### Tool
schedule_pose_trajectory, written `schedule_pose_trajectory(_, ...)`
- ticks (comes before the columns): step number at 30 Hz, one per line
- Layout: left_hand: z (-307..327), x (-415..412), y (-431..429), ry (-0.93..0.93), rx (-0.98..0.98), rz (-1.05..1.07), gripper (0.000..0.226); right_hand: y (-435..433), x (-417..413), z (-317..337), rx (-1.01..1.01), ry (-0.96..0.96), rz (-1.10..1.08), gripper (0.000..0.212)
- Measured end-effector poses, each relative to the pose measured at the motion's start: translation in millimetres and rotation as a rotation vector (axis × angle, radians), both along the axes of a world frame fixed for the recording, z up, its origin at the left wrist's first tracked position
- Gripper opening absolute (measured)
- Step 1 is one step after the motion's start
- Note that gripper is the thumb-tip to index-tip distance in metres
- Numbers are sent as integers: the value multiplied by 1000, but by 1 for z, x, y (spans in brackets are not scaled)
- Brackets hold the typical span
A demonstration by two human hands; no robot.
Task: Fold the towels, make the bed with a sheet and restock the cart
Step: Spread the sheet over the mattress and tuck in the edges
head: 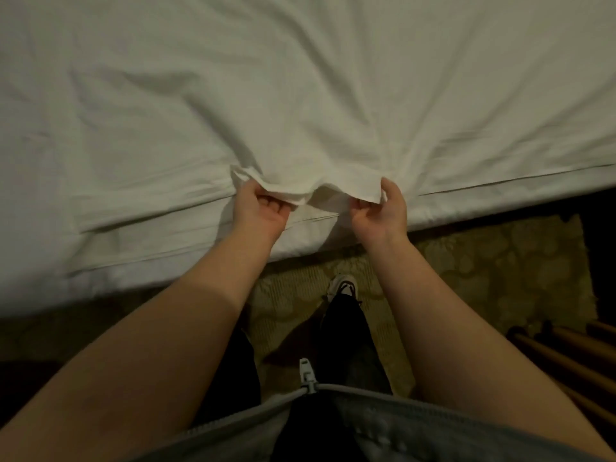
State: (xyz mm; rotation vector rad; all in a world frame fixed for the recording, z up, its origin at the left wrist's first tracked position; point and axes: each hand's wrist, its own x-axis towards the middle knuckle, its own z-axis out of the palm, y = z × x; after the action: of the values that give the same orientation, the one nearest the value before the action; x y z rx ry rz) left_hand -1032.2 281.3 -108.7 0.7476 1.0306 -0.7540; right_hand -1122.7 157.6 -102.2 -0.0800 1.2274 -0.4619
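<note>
The white sheet (pixel 300 95) lies spread over the bed (pixel 100 281), wrinkled, with creases fanning out from the one stretch of its hem that is lifted at the bed's near edge. Both hands are closed on that hem. The left hand (pixel 263 208) has its fingers curled under a bunched fold, and the right hand (pixel 383 208) pinches the loose border just beside it. A short slack sag of cloth hangs between the two. The step in hand looks like drawing the sheet straight along this side before tucking it. For that, the hands seem to sit too near each other. Sliding them apart along the hem would likely spread the pull and flatten the fan of creases rather than deepen it. The pull should probably come evenly and low toward the bed's near edge, so the hem runs parallel to the stitched line on the bed's side, and only then drop over the edge. Thin cloth can slip from a fingertip pinch, so a full fold in each hand seems safer. The person stands on a patterned rug (pixel 466 261) just beside the bed.
</note>
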Motion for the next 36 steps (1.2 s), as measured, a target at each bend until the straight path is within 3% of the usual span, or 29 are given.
schedule_pose_trajectory(5, -3, -11, 31, 21, -59, 4, 23, 19, 15, 3, 27, 5, 179, 16)
schedule_pose_trajectory(12, 10, 15, 48, -3, -159, 19, 51, 38, 6, -17, -6, 187, 84, 22)
schedule_pose_trajectory(16, 14, 19, 33, -24, -48, -113, 28, 54, 23, -7, -44, 64, 183, 31)
schedule_pose_trajectory(19, 11, 13, 37, -31, 46, -134, 13, 79, 38, -1, 3, -26, 407, 32)
schedule_pose_trajectory(24, -2, -3, 62, -17, 125, -52, 23, 110, 38, -12, -62, 203, 326, 32)
schedule_pose_trajectory(29, 11, 2, 76, -37, -110, 7, 20, 113, 25, -14, -151, 295, 335, 22)
schedule_pose_trajectory(32, 22, 19, 85, -78, -232, 16, 33, 112, 27, -14, -188, 345, 335, 28)
schedule_pose_trajectory(34, 25, 32, 90, -75, -147, 31, 42, 112, 27, -15, -214, 395, 360, 27)
schedule_pose_trajectory(36, 17, 40, 100, -59, 1, 115, 28, 112, 27, -16, -201, 410, 370, 20)
